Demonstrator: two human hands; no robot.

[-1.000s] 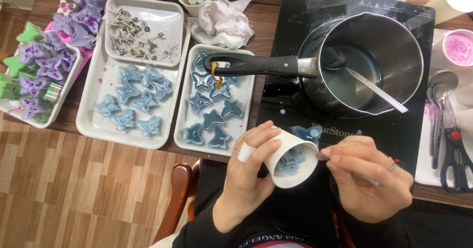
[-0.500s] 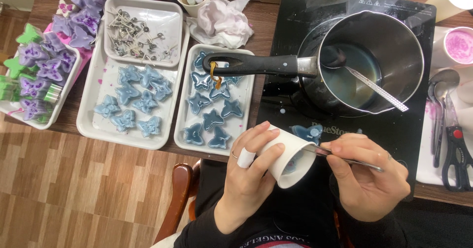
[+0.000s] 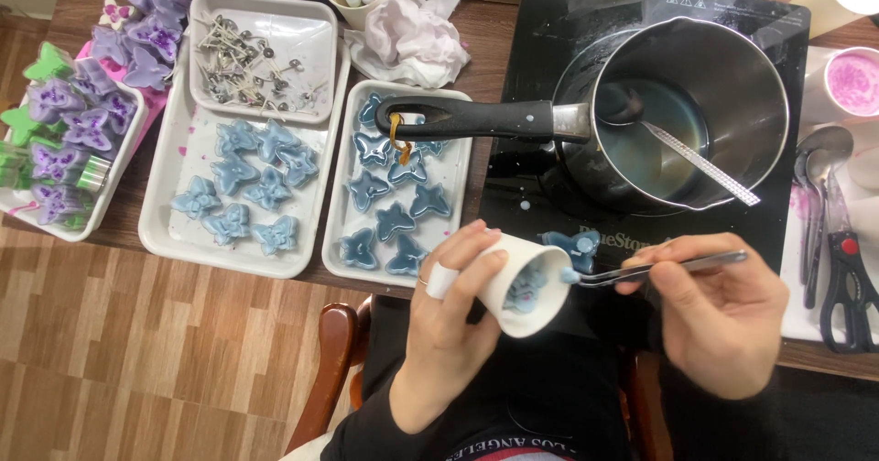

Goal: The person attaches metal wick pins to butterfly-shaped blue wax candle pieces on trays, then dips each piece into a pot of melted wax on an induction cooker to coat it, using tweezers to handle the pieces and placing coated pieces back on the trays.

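1. White paper cup (image 3: 522, 287) sits tilted in the left hand (image 3: 449, 319), its mouth turned toward the right; the fingers are wrapped closed around its wall, over the person's lap at the table edge.
2. Pale blue wax (image 3: 524, 289) with a butterfly shape shows inside the cup.
3. The right hand (image 3: 723, 319) pinches a slim metal tool (image 3: 655, 269) tightly between thumb and fingers. A second ago its tip was down inside the cup; now it is drawn out, just beside the rim, carrying a small blue blob.
4. That withdrawal suggests the poke or scrape inside the cup has ended for this pass, and the cup has been tipped further over since.
5. A blue butterfly piece (image 3: 569, 244) lies on the black cooktop (image 3: 549, 86) just beyond the cup.
6. The dark saucepan (image 3: 682, 113) stands on the cooktop with a spoon resting in bluish liquid, unmoved.
7. A white tray (image 3: 343, 241) of darker blue butterflies lies just left of the cup.
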